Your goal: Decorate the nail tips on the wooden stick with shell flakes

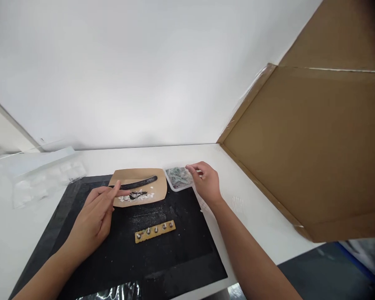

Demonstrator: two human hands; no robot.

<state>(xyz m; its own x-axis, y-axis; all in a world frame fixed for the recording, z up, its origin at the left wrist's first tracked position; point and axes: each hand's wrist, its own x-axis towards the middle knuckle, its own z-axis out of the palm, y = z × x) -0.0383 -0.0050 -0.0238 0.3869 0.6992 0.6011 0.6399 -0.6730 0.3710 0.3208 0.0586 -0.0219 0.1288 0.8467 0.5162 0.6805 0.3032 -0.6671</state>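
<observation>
My left hand (pixel 95 214), fingers apart, hovers by the tan tray (pixel 161 195), where white flakes (pixel 148 196) lie loose. The yellow strip's (pixel 161 231) five posts (pixel 156 229) look white-tipped already; my right hand (pixel 208 183) pinches beside the tub (pixel 176 190), on what I can't tell.

The black rectangular mat (pixel 190 250) looks matt, scuffed and dusty, roughened by pale scratches; the strip of shiny film (pixel 125 290) at its near edge throws glossy highlights; the tan shallow tray (pixel 161 192) looks like smooth, matt card; the dark curved strip (pixel 140 183) in it has a dull, slightly speckled surface; the yellow-brown narrow bar (pixel 155 231), its material unclear, carries 5 small studs (pixel 156 229) with a metallic glint; the white rectangular container (pixel 178 189) looks like smooth plastic; the clear moulded tray (pixel 43 183) is glossy, see-through plastic; the large brown panel (pixel 315 154) is matt cardboard.
</observation>
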